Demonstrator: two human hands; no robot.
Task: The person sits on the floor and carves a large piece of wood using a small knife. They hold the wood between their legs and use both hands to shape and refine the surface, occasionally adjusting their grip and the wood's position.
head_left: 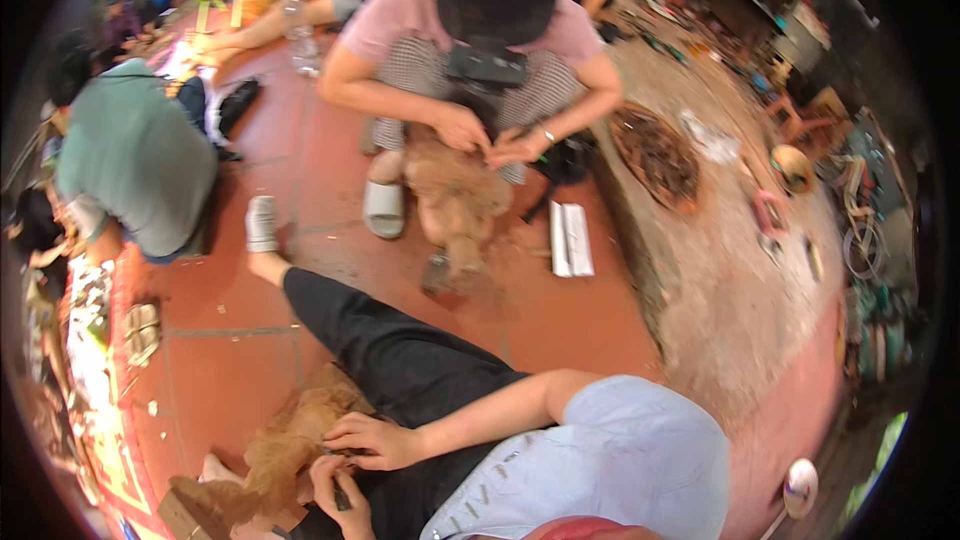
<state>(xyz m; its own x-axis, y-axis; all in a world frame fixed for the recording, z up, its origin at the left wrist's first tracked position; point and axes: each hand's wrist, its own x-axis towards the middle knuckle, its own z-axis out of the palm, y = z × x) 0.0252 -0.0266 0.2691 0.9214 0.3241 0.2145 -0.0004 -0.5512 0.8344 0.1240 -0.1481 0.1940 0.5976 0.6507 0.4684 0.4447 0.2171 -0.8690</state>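
A carved light-brown wooden piece [290, 440] lies slantwise at lower left, beside my outstretched leg in black trousers. My right hand [378, 442] is at its near end, fingers bent and closed around something too small to make out. Just below it, my left hand [343, 498] is curled around a small dark object whose kind I cannot tell. The two hands are close together, and their fingertips are partly hidden by blur. Beneath the carving's lower end is a wooden block [190, 515].
Opposite, a person in a pink shirt [385, 25] bends over a similar wooden carving [455, 195]. A white paper packet [571, 240] lies on the red tiles. At right is a basket [690, 202] of brown pieces; at left, a person in green [140, 160] crouches near sandals [142, 332].
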